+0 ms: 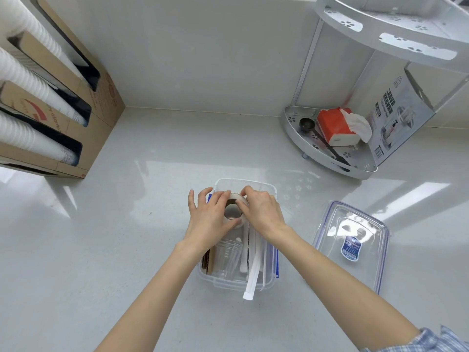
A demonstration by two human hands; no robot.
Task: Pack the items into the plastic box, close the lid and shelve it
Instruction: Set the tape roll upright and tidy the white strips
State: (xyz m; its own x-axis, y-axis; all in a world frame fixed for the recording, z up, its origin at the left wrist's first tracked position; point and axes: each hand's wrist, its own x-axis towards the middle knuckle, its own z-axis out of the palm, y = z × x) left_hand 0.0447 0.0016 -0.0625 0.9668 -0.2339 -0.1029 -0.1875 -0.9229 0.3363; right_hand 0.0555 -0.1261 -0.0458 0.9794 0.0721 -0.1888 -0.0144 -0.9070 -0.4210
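Both hands meet over the far end of the clear rectangular plastic box [270, 283], which stands open on the glossy pale grey table [127, 250]. Between them is a white roll of tape with a brown cardboard core [234, 209], held just above the box's contents. The left hand [210, 217] curls its fingers [220, 196] over the roll's far rim with the thumb pressed against the near edge; the outer fingers are spread. The right hand [264, 212] pinches the roll's right side, fingers [247, 193] bent close together over the top. Beneath the fingers, inside the box, lie clear plastic cups [227, 257], white paper-wrapped straws [253, 273], one poking over the near rim, and brown cardboard pieces [209, 261]. Right of the right hand, well apart from the fingers, the clear lid with blue seal and blue label [351, 246] rests on the table
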